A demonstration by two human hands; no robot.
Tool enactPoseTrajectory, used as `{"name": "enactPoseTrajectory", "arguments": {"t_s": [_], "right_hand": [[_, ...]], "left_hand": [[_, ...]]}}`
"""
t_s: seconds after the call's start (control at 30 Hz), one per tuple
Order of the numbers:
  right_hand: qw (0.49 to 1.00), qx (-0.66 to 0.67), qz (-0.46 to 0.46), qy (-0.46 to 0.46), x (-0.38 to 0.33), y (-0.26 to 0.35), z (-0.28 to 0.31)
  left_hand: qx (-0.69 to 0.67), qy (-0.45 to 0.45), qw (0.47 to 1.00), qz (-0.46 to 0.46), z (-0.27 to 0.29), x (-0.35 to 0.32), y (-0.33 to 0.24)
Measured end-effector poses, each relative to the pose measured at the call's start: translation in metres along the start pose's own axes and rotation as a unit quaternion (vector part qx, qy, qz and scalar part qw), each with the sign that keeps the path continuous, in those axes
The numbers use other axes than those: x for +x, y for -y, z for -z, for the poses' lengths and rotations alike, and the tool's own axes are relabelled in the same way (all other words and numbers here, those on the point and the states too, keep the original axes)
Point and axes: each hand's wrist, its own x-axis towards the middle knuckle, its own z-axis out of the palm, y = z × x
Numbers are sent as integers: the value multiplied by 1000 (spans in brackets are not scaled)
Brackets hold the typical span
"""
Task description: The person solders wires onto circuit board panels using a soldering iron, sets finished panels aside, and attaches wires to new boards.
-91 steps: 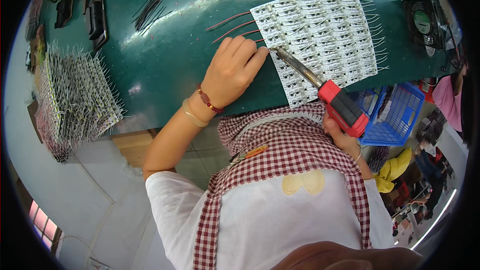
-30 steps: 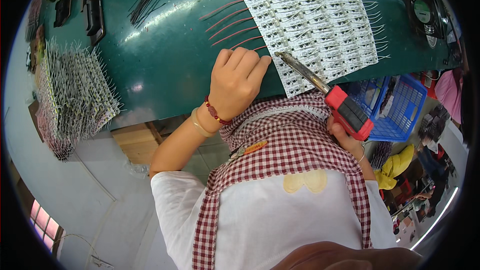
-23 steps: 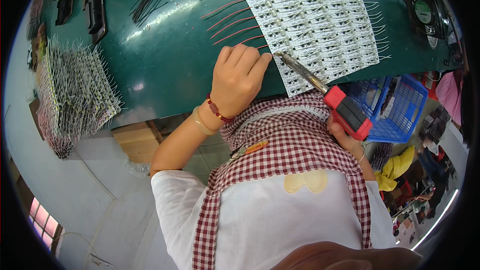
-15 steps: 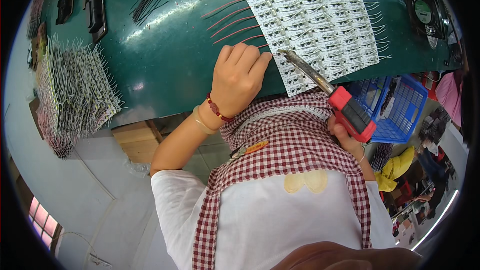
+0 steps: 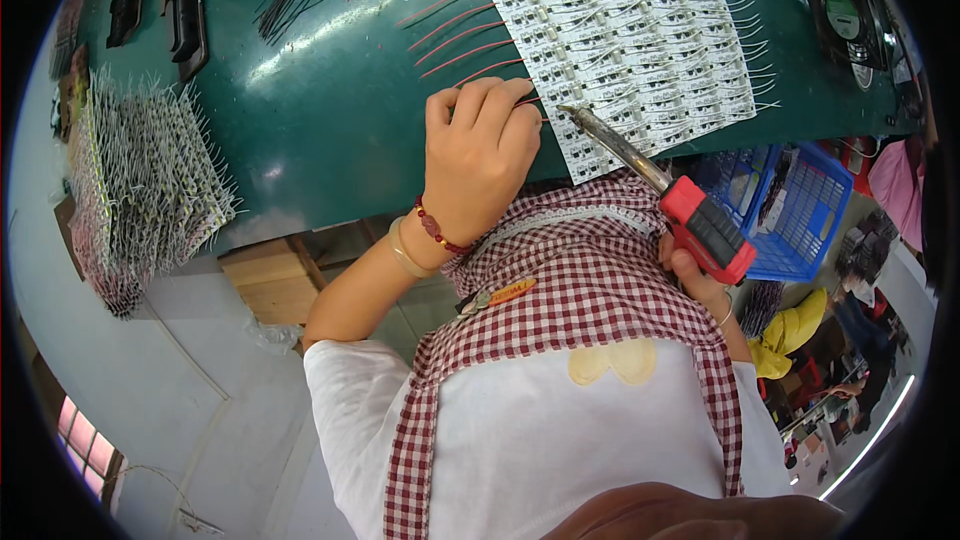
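Observation:
A white sheet of small circuit boards (image 5: pixel 625 40) lies on the green table, with red wires along its left edge and pale wires on its right. My left hand (image 5: pixel 480 145) is at that left edge near the lower corner, its fingers bent and closed around a red wire (image 5: pixel 530 101); the fingertips are partly hidden. In my right hand (image 5: pixel 692 275), mostly behind the handle, is a soldering iron (image 5: pixel 705 230) with a red and black grip. Its metal tip rests over the sheet's left edge, just right of my left fingers, seemingly touching a board.
A bundle of wired board strips (image 5: pixel 150 175) hangs over the table's left edge. Loose black wires (image 5: pixel 287 2) and dark trays (image 5: pixel 187 25) lie farther back. At the right are a black square device (image 5: pixel 845 18) and, below table level, a blue basket (image 5: pixel 800 220).
My left hand has turned slightly, and another short red wire shows at the board edge beside its fingers. The iron's tip sits slightly nearer me along the sheet. The whole view has shifted a little.

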Motion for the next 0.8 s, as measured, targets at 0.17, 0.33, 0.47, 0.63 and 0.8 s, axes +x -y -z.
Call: {"name": "enactPoseTrajectory", "arguments": {"t_s": [0.17, 0.33, 0.47, 0.63, 0.8], "right_hand": [[998, -64, -4, 25, -4, -3, 3], [999, -44, 3, 16, 2, 5, -1], [996, -82, 12, 13, 5, 11, -2], [999, -41, -9, 23, -3, -1, 3], [999, -45, -4, 10, 4, 11, -3]], "left_hand": [[20, 23, 999, 22, 2, 3, -4], [47, 50, 997, 22, 1, 4, -5], [64, 64, 996, 18, 3, 6, -5], [68, 68, 995, 13, 3, 7, -6], [72, 70, 995, 8, 3, 8, -6]]}}
